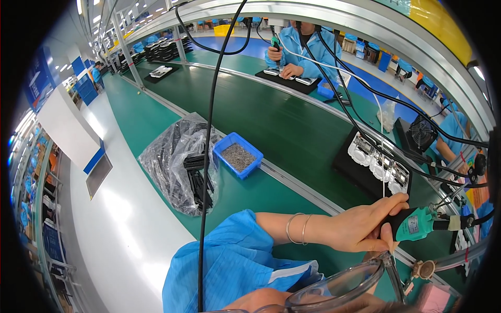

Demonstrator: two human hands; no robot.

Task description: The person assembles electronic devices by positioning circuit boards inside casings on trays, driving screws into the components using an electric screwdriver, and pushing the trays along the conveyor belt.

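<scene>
My left hand (360,224), with two thin bangles on its wrist, closes its fingers around the black end of a green electric screwdriver (415,224). The tool lies almost sideways, its cable end to the right. Just beyond the fingers, several white-and-silver device housings (378,161) rest in a row on a black mat (344,161). Of my right hand (387,236), only a little skin shows under the left hand, beside the screwdriver; glasses and the left hand hide the rest, so its grip is unclear.
A blue bin of small screws (216,151) stands beside a clear plastic bag (172,151) of black parts. Black cables (209,130) hang across the view. Over the green conveyor (261,115), a co-worker (308,52) holds another screwdriver. A black fan (421,130) sits at right.
</scene>
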